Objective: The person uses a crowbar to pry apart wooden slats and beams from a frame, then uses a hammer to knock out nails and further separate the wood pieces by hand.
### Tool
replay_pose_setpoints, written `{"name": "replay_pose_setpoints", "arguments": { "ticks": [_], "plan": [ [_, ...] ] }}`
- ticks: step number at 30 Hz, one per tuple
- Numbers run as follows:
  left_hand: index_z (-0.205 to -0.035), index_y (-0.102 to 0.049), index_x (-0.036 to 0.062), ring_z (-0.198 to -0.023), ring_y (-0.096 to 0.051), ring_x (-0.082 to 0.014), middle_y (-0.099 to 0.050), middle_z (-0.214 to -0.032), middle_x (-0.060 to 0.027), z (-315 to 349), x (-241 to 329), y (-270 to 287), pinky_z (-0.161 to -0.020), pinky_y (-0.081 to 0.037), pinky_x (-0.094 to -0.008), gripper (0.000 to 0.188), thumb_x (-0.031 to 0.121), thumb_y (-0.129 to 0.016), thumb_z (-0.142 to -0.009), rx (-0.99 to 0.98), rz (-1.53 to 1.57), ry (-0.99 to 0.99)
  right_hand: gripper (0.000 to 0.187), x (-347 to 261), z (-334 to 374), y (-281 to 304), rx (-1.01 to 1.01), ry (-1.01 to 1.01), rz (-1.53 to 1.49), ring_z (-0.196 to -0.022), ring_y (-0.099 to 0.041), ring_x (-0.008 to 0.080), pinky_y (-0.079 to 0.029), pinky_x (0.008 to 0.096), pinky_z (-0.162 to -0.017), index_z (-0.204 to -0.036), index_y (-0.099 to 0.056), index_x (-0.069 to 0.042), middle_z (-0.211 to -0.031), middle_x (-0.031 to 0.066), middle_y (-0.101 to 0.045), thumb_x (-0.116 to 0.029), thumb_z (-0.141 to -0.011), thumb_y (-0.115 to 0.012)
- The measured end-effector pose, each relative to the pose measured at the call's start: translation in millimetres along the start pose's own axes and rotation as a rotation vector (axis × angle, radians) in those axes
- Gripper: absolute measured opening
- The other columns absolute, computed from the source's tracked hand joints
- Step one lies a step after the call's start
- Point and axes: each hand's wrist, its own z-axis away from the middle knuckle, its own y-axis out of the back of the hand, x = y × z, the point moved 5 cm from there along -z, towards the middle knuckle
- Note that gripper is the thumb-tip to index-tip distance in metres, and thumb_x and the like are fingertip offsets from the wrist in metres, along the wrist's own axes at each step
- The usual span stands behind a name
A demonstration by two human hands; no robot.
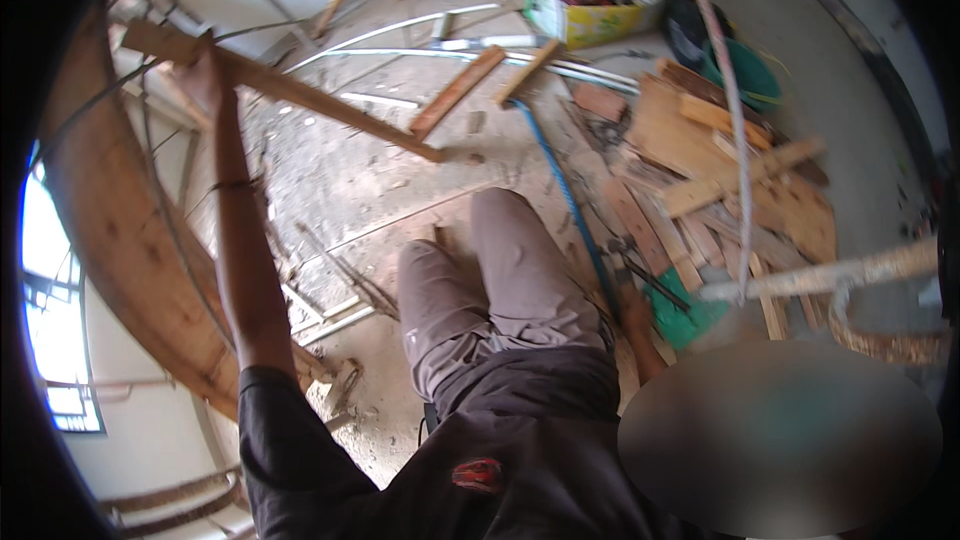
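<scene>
My left hand, arm raised at the upper left, is closed around a long wooden plank. The plank slants down to the right, and its far end hangs over the littered floor. My right hand is low beside my right thigh, its fingers partly hidden and blurred. It appears closed on a dark-headed tool that looks like a hammer. A blue hose or strap runs along the floor toward that hand. Close to it lies a green plastic piece.
A big wooden board and thin rods stand at my left. Scrap wood is heaped at the right, near a green bucket. White pipes and a filled yellow-white sack lie ahead. A pole juts in from the right.
</scene>
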Motion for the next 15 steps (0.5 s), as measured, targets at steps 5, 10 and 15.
{"name": "replay_pose_setpoints", "arguments": {
  "ticks": [5,10,15],
  "plan": [
    [-0.108,-0.048,-0.0071,-0.083,-0.057,-0.0199,-0.06,-0.091,-0.0121,27.7,43.5,-12.4,-0.075,-0.048,-0.0352,0.056,0.025,-0.076,-0.071,-0.021,0.196,0.111,0.051,15.6,-5.1,17.4,-0.072,0.079,0.056,-0.098,-0.062,0.0478,-0.049,0.0519,-0.083,-0.125,-0.048,0.007,-0.102,0.0311,-0.063,-0.03,-0.092,-0.058],
    [-0.098,-0.057,-0.0025,-0.075,-0.059,-0.019,-0.062,-0.085,-0.0096,35.5,62.9,-3.4,-0.07,-0.049,-0.0346,0.042,0.023,-0.076,-0.07,0.131,0.106,0.171,0.054,-19.5,-25.3,59.6,-0.187,0.132,-0.089,-0.084,-0.066,0.0417,-0.051,0.0482,-0.074,-0.12,-0.048,0.007,-0.091,0.025,-0.065,-0.037,-0.093,-0.061],
    [-0.095,-0.057,-0.007,-0.082,-0.06,-0.026,-0.06,-0.09,-0.0145,23.8,49.6,-16.6,-0.075,-0.049,-0.0382,0.046,0.03,-0.073,-0.072,0.068,-0.035,0.038,0.044,-182.9,-15.2,124.4,-0.521,0.047,-0.69,-0.056,-0.053,0.0134,-0.044,0.0303,-0.05,-0.11,-0.051,-0.003,-0.069,0.0043,-0.053,-0.043,-0.095,-0.061]
  ]
}}
